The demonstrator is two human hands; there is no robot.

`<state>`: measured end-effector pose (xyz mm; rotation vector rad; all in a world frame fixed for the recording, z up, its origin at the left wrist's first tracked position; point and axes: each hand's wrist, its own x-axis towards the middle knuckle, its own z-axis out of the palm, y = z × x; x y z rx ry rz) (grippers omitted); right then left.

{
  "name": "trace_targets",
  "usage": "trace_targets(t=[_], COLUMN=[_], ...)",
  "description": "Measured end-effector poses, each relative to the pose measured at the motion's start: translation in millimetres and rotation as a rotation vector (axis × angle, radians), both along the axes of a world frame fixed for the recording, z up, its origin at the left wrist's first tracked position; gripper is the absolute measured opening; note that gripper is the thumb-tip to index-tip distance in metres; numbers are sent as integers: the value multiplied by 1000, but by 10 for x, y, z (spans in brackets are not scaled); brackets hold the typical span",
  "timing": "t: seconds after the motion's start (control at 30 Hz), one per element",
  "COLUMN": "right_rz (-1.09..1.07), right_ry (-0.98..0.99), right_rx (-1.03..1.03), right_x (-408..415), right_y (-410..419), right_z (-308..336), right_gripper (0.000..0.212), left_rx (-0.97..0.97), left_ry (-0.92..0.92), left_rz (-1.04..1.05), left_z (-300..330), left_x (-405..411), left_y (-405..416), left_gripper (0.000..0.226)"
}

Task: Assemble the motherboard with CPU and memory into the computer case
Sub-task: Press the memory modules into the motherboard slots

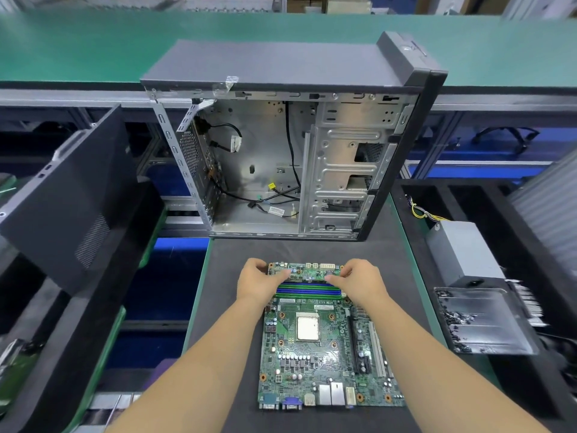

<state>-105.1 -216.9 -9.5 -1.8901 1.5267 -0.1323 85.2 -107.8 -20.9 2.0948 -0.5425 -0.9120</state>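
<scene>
A green motherboard [315,354] lies flat on the dark mat in front of me, its silver CPU [307,328] in the socket at the middle. Blue and green memory slots [307,290] run across its far part. A green memory stick [309,273] lies along the far side of the slots, and both hands hold it. My left hand [260,282] pinches its left end and my right hand [359,284] pinches its right end. The open computer case [293,157] stands beyond the board, its inside facing me with loose black cables.
The case's dark side panel [71,198] leans at the left. A grey power supply [462,251] and a tray of screws [480,320] sit at the right. The mat [224,307] has a green edge. A green conveyor belt [93,48] runs behind the case.
</scene>
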Motion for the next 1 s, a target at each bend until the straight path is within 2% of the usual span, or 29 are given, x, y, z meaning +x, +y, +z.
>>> trace_targets(t=[0.13,0.23,0.43,0.6,0.73,1.0], right_rz=[20,23,52,63,82,130], right_ry=[155,202,287,316,321,364], right_rx=[47,77,104,113,101,102], right_x=[122,172,220,227,219,230], right_y=[-81,-136,-184,-209,-232,-265], right_z=[50,83,131,114,62,35], right_gripper=[49,57,64,66,66,67], left_rx=[130,193,206,278,314,384], left_ry=[4,35,71,24,30,-15], left_rz=[-74,-70,-94,-106,-50,-102], left_z=[46,74,57,78,105,98], left_x=[-10,13,87,84,80,51], left_y=[-104,-185,-219,-265,-288,-346], left_gripper=[76,85,90,81,94,87])
